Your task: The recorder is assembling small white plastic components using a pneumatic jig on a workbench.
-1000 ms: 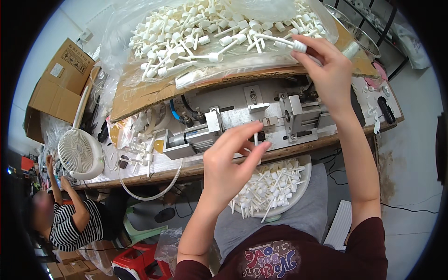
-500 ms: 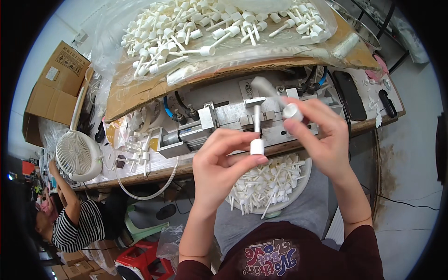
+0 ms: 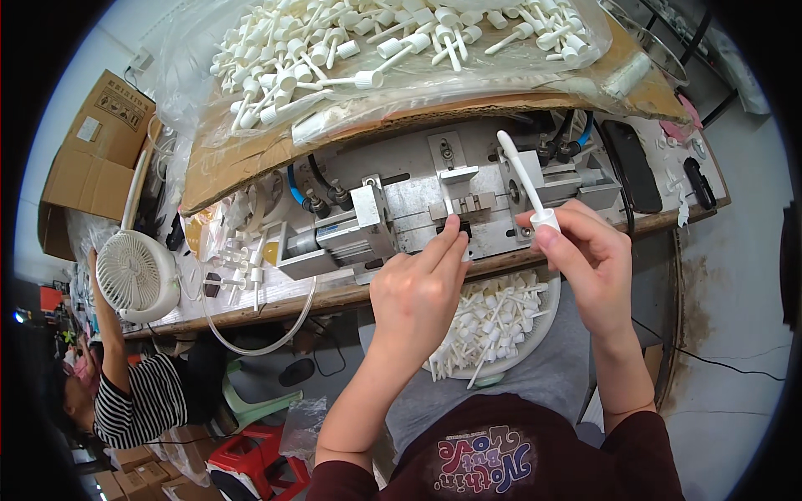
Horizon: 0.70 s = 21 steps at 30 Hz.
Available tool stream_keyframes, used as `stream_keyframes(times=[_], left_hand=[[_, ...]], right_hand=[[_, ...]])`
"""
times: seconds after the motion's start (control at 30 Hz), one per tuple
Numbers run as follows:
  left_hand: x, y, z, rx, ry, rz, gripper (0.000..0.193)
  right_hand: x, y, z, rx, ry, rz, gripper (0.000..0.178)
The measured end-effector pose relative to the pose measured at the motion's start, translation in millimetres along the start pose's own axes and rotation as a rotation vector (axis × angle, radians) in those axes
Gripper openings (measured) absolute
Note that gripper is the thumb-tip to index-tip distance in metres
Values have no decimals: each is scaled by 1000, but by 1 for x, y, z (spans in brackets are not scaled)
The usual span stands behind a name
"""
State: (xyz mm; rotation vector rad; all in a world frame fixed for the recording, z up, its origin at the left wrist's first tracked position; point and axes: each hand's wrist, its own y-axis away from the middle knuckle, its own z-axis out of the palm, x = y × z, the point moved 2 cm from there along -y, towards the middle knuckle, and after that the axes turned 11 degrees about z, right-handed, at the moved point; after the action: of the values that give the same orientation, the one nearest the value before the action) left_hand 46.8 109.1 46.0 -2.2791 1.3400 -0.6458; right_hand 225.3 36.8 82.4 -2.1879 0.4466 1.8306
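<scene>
My left hand (image 3: 419,280) reaches over a metal clamping fixture (image 3: 468,206), index and middle fingers straight and close together. Under its fingertips is a white applicator cap, its thin stem (image 3: 449,203) lying in the fixture's slot; the fingers hide most of the cap, and the thumb is out of sight. Right of the fixture, my right hand (image 3: 585,259) pinches a second white applicator cap (image 3: 545,219) between thumb and fingers. That one's stem points up and slightly left, with a rounded tip.
Several applicator caps are heaped on plastic-covered cardboard (image 3: 384,104) above the fixture. More fill a white basket (image 3: 547,321) on my lap. Pneumatic cylinders (image 3: 338,238) flank the fixture. A white fan (image 3: 138,275), a black phone (image 3: 632,167) and a person in stripes (image 3: 142,405) are nearby.
My left hand has turned palm down and brought its applicator cap onto the fixture. My right hand has moved slightly right and lower, its applicator cap now turned stem up.
</scene>
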Motion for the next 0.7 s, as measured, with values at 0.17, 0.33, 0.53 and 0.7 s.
stream_keyframes(times=[0.17,0.33,0.53,0.7], left_hand=[[5,-4,-7,98,187,-63,34],[15,-9,-19,335,332,81,33],[2,0,-30,264,353,-69,32],[1,7,-12,94,99,34,31]], right_hand=[[13,3,7,-24,37,-4,19],[2,1,22,-214,256,-84,20],[-36,-79,6,-57,281,-357,20],[-80,-172,8,195,1036,-1049,12]])
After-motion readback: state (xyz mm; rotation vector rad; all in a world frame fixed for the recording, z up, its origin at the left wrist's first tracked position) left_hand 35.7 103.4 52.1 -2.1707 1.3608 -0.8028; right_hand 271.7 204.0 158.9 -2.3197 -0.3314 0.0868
